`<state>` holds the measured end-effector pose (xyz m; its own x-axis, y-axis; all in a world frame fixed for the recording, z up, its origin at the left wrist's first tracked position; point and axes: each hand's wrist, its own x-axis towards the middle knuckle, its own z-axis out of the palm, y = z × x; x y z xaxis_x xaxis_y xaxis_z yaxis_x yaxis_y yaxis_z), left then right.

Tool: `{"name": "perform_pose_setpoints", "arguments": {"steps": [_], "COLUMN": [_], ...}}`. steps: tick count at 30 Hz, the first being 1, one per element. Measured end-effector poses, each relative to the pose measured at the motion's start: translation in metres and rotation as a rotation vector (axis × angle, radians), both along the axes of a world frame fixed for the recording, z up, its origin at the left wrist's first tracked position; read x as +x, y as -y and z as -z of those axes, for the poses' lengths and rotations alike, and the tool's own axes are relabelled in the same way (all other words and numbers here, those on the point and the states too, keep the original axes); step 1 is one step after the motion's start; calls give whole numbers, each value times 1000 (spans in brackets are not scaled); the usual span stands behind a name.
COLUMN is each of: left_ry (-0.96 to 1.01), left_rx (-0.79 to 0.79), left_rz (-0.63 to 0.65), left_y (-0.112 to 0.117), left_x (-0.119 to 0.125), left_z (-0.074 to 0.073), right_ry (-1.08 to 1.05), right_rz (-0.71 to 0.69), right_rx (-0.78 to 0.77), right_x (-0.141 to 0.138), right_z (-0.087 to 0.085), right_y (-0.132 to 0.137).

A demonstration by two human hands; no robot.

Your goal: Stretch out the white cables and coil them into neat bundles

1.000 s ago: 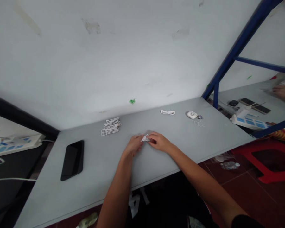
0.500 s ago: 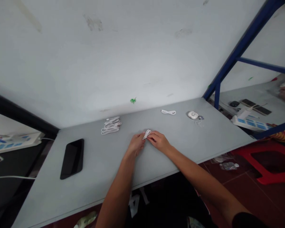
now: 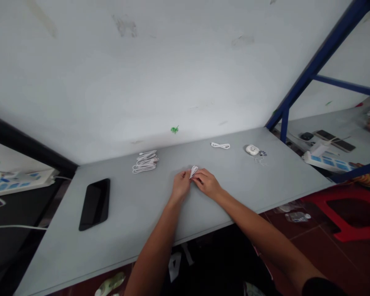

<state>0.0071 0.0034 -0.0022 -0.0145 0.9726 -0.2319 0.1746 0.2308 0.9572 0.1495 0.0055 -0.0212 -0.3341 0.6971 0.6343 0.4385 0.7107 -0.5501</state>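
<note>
At the middle of the worktop, the left hand and right hand hold a small white folded bundle in a narrow fingertip grip; it looks light and soft, best taken by its folded edges.
</note>
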Motion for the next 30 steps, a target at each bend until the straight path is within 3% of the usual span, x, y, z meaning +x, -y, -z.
{"name": "perform_pose_setpoints", "arguments": {"steps": [3, 10, 15, 19, 23, 30], "left_ry": [-46, -135, -203, -212, -181, -191], "left_rx": [81, 203, 285, 287, 278, 314], "left_rz": [-67, -33, -9, 60, 127, 86], "left_y": [-2, -6, -2, -1, -2, 1], "left_x": [-1, -4, -1, -2, -4, -1], "left_z": [1, -1, -8, -11, -10, -5], "right_ry": [-28, -116, -125, -107, -76, -124], "right_rz": [-42, 73, 57, 99, -33, -5], "right_rx": [-29, -66, -91, -31, -22, -152], "right_x": [0, 6, 9, 14, 19, 19], "right_z": [-1, -2, -1, -7, -13, -12], "right_y": [2, -4, -7, -7, -9, -13]}}
